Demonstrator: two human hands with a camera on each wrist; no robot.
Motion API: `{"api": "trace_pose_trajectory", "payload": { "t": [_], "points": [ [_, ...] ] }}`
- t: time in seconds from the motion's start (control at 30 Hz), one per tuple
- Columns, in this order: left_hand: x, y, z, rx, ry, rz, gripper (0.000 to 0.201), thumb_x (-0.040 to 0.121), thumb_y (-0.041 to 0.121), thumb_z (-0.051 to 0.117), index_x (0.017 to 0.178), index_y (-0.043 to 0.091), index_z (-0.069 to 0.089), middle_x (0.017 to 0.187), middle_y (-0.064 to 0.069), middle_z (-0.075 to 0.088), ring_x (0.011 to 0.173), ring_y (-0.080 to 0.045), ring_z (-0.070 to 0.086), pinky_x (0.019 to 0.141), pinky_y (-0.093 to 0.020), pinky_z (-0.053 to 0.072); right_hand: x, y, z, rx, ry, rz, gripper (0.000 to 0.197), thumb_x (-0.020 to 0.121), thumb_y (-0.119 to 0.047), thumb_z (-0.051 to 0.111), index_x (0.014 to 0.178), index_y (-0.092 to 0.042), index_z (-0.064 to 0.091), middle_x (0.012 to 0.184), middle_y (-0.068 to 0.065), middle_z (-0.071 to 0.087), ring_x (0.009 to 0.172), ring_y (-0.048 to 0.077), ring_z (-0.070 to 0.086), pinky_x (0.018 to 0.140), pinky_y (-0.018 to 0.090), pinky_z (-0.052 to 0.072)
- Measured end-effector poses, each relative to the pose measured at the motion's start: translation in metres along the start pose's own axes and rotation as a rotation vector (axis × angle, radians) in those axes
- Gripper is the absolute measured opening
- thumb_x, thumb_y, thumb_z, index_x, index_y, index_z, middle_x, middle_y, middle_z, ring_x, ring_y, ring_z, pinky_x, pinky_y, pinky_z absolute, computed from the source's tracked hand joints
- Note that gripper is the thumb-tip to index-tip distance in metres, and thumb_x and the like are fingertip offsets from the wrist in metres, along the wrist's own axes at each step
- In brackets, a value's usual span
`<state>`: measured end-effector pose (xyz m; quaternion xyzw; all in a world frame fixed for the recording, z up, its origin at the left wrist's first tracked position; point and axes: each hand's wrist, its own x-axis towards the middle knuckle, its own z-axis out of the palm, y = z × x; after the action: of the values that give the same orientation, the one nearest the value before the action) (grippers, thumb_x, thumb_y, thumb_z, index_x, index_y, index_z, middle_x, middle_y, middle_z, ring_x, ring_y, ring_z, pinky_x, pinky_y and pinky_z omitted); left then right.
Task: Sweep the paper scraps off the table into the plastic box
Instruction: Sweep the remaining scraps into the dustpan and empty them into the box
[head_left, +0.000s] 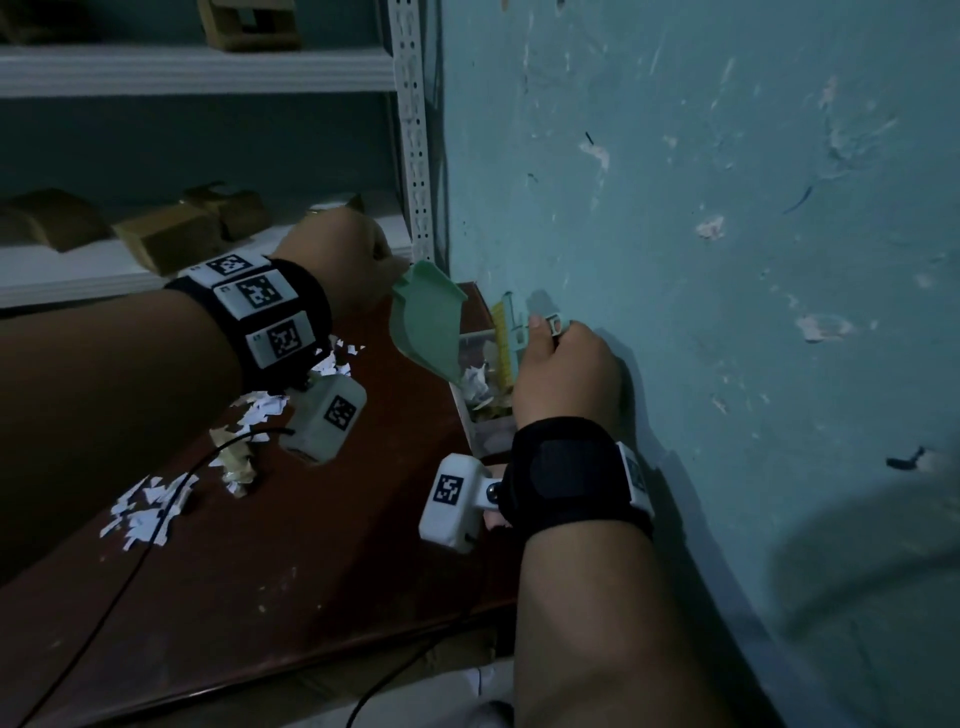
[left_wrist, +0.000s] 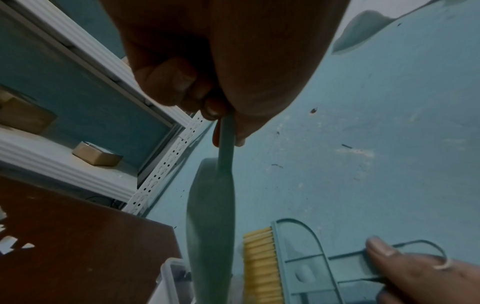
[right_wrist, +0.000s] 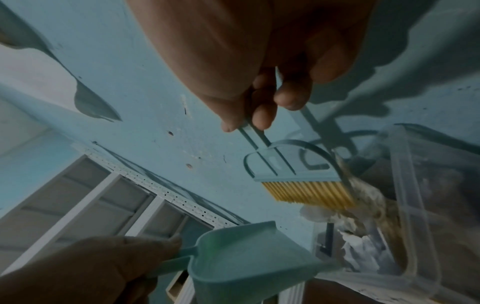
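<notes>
Green dustpan (head_left: 427, 322) in left hand (head_left: 340, 260)

Brown table (head_left: 322, 566) bears scattered paper scraps (head_left: 148, 512).

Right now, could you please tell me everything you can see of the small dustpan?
The dustpan is a small mint-green scoop that looks like plastic, with raised side walls, a flat open lip and a thin handle. The left hand grips that handle. The pan is tipped steeply, lip down, over the clear plastic box beside the table edge, and its inside looks empty. The brush hangs just beside it, apart.
</notes>
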<state>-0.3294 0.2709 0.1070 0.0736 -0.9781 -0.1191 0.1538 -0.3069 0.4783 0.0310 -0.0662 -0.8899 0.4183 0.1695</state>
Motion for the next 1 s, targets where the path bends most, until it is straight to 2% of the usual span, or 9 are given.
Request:
{"api": "trace_pose_trajectory", "payload": {
  "t": [0.07,0.13,0.27,0.37,0.53,0.6,0.7,0.73,1.0],
  "points": [
    [-0.005,-0.004,-0.006,-0.021,0.01,-0.024,0.034,0.099,0.039,0.065,0.084,0.01,0.075,0.069,-0.003,0.064,0.063,-0.02,0.06,0.057,-0.029,0.045,0.0,-0.002,-0.004,0.053,0.054,-0.002,0.048,0.107,-0.049,0.04,0.095,-0.011,0.068,0.091,0.007,0.072,0.082,0.027,0.069,0.063,0.033,0.053],
    [-0.013,-0.009,-0.01,-0.027,0.022,-0.06,0.033,0.1,0.037,0.065,0.082,0.011,0.073,0.064,-0.001,0.059,0.057,-0.014,0.054,0.049,-0.027,0.036,-0.001,-0.006,-0.008,0.103,0.098,0.008,0.05,0.106,-0.051,0.039,0.093,-0.012,0.068,0.087,0.004,0.072,0.077,0.024,0.067,0.055,0.028,0.044],
    [-0.032,-0.031,-0.008,-0.17,0.031,-0.156,0.036,0.099,0.038,0.066,0.086,0.006,0.076,0.073,-0.009,0.071,0.065,-0.026,0.067,0.061,-0.039,0.059,-0.006,-0.011,-0.014,0.182,0.168,-0.017,0.051,0.106,-0.051,0.04,0.09,-0.012,0.068,0.084,0.002,0.072,0.073,0.02,0.067,0.054,0.025,0.045],
    [-0.048,-0.052,-0.004,-0.258,0.064,-0.222,0.036,0.098,0.04,0.066,0.084,0.008,0.076,0.074,-0.012,0.072,0.061,-0.026,0.062,0.062,-0.04,0.057,-0.011,-0.015,-0.013,0.171,0.117,-0.025,0.048,0.107,-0.049,0.04,0.088,-0.014,0.066,0.078,-0.003,0.066,0.063,0.011,0.058,0.044,0.013,0.034],
    [-0.088,-0.095,-0.002,-0.35,0.116,-0.352,0.034,0.1,0.038,0.066,0.086,0.009,0.076,0.07,-0.015,0.068,0.055,-0.022,0.055,0.047,-0.027,0.041,-0.026,-0.022,0.015,0.259,0.006,-0.046,0.049,0.103,-0.054,0.044,0.082,-0.014,0.064,0.077,0.0,0.071,0.072,0.022,0.07,0.064,0.036,0.059],
    [-0.106,-0.115,-0.001,-0.403,0.124,-0.419,0.032,0.099,0.039,0.066,0.086,0.011,0.077,0.075,-0.016,0.07,0.056,-0.02,0.057,0.044,-0.027,0.042,-0.032,-0.026,0.022,0.266,-0.032,-0.037,0.048,0.104,-0.052,0.045,0.082,-0.014,0.063,0.075,-0.004,0.068,0.068,0.016,0.067,0.058,0.029,0.054],
    [-0.133,-0.143,0.0,-0.41,0.147,-0.477,0.036,0.098,0.043,0.067,0.083,0.012,0.077,0.071,-0.012,0.069,0.058,-0.022,0.058,0.056,-0.034,0.047,-0.039,-0.032,0.027,0.23,-0.056,-0.066,0.042,0.106,-0.045,0.046,0.082,-0.014,0.062,0.064,-0.01,0.054,0.055,-0.003,0.048,0.043,0.009,0.029],
    [-0.142,-0.151,-0.001,-0.418,0.153,-0.495,0.035,0.098,0.043,0.066,0.084,0.013,0.077,0.071,-0.014,0.07,0.059,-0.026,0.059,0.059,-0.038,0.05,-0.042,-0.034,0.03,0.232,-0.078,-0.069,0.042,0.106,-0.043,0.047,0.081,-0.014,0.062,0.062,-0.011,0.052,0.053,-0.005,0.045,0.041,0.009,0.032],
    [-0.211,-0.2,-0.014,-0.44,0.218,-0.582,0.028,0.099,0.036,0.067,0.081,0.016,0.076,0.07,-0.01,0.067,0.057,-0.021,0.055,0.048,-0.026,0.038,-0.075,-0.061,0.066,0.303,-0.187,-0.092,0.055,0.105,-0.042,0.048,0.072,-0.002,0.067,0.06,0.001,0.058,0.058,0.014,0.053,0.052,0.016,0.028]
  ]
}}
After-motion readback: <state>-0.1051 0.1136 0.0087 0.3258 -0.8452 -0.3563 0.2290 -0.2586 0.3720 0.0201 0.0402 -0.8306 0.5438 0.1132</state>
